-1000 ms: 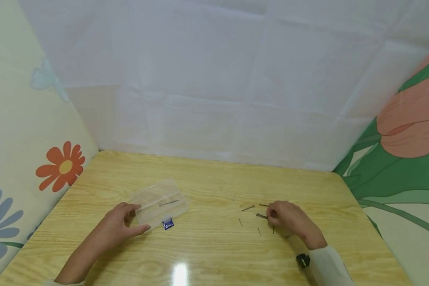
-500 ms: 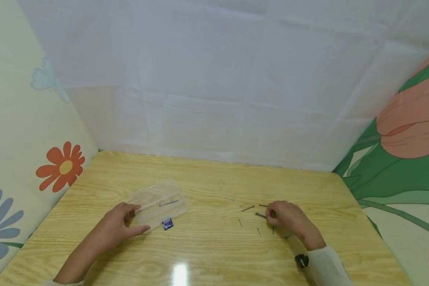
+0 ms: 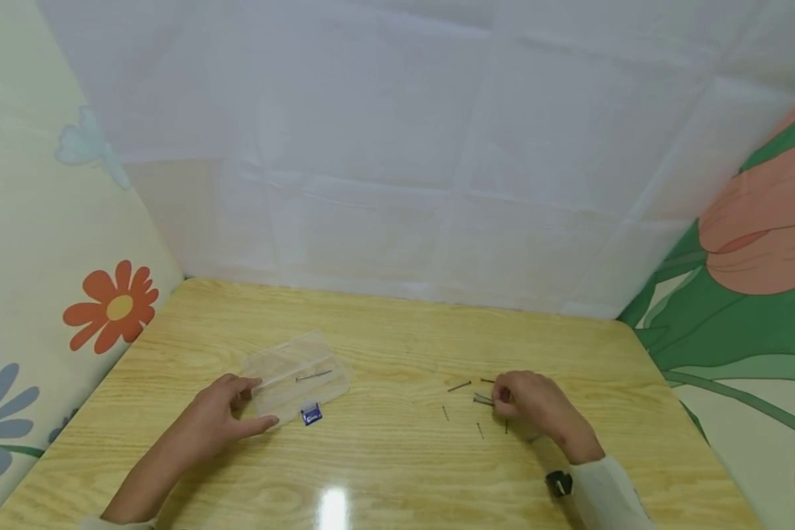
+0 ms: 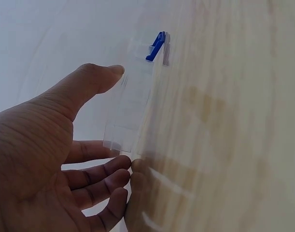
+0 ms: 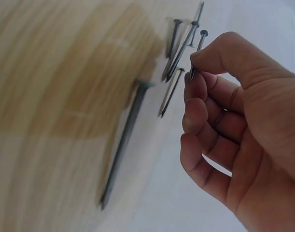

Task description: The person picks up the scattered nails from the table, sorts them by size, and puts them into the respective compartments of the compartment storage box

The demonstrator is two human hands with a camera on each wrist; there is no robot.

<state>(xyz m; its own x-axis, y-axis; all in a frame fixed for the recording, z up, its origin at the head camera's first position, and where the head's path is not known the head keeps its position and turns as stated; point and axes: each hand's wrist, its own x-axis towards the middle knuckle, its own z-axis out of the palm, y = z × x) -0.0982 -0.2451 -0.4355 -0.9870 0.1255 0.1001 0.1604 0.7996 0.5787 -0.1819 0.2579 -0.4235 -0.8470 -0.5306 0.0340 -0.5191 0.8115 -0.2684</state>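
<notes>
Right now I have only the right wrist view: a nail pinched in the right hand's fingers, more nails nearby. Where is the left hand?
Observer: In the head view, the left hand is at the left end of a clear plastic box, its thumb held well apart from its fingers.

Operator: I can't see that box at all. Does anything show in it or on it?

Observer: Yes, a single nail shows within its outline. I can't tell whether it lies inside or on top.
</notes>
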